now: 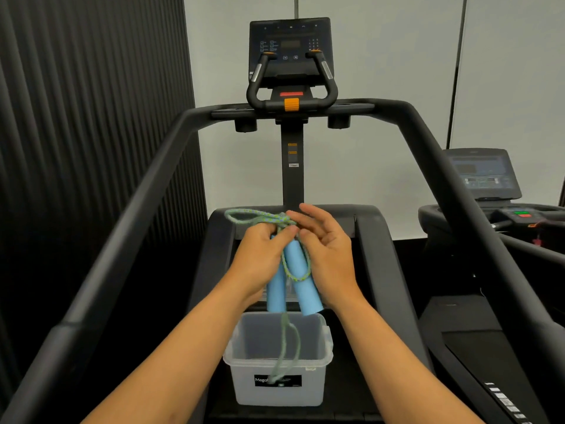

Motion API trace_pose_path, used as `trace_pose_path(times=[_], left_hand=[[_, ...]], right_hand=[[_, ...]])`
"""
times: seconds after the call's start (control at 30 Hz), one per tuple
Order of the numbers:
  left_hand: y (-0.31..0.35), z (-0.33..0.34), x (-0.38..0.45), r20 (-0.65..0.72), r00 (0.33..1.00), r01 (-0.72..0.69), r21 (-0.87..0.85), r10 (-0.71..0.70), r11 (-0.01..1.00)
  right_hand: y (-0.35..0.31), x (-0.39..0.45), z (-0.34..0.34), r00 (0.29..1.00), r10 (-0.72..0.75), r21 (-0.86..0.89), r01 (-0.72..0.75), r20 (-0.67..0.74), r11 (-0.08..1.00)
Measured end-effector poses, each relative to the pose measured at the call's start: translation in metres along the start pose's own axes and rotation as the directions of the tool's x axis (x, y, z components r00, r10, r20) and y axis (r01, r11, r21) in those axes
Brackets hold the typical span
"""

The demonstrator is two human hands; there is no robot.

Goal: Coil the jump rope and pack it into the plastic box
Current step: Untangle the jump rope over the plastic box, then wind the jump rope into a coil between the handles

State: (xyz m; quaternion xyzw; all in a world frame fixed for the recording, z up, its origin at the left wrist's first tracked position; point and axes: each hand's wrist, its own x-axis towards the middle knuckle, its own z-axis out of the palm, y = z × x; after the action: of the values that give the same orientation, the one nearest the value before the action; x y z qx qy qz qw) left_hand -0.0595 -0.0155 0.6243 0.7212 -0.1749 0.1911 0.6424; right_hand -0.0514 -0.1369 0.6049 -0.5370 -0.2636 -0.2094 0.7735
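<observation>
A jump rope with two light-blue foam handles (301, 280) and a green-blue braided cord (253, 216) is held above an open clear plastic box (321, 359). My left hand (260, 261) grips the handles together with the cord near their upper ends. My right hand (324, 246) is beside them with fingers spread, its fingertips touching the cord wrapped around the handles. A loop of cord sticks out to the upper left, and another loop (287, 347) hangs down into the box.
The box stands on the belt of a black treadmill (379, 240), whose handrails (128, 215) run along both sides and whose console (290, 47) rises ahead. A second treadmill (489, 185) is at the right. A dark ribbed wall is at the left.
</observation>
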Motion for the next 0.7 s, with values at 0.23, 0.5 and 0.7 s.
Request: trace_pose_path(times=[0.23,0.5,0.7], left_hand=[[-0.005,-0.020,0.008,0.056,0.996,-0.087,0.239,0.076,0.967],[-0.008,-0.036,0.010,0.255,0.967,-0.103,0.318,0.020,0.943],[-0.009,-0.045,0.004,0.359,0.933,-0.080,0.271,-0.024,0.959]], right_hand=[[0.006,0.005,-0.011,0.995,0.004,-0.217,0.018,0.101,0.976],[0.006,0.019,-0.017,0.996,0.012,-0.121,-0.023,-0.088,0.992],[-0.008,0.034,-0.031,0.956,0.165,0.162,-0.127,-0.244,0.979]])
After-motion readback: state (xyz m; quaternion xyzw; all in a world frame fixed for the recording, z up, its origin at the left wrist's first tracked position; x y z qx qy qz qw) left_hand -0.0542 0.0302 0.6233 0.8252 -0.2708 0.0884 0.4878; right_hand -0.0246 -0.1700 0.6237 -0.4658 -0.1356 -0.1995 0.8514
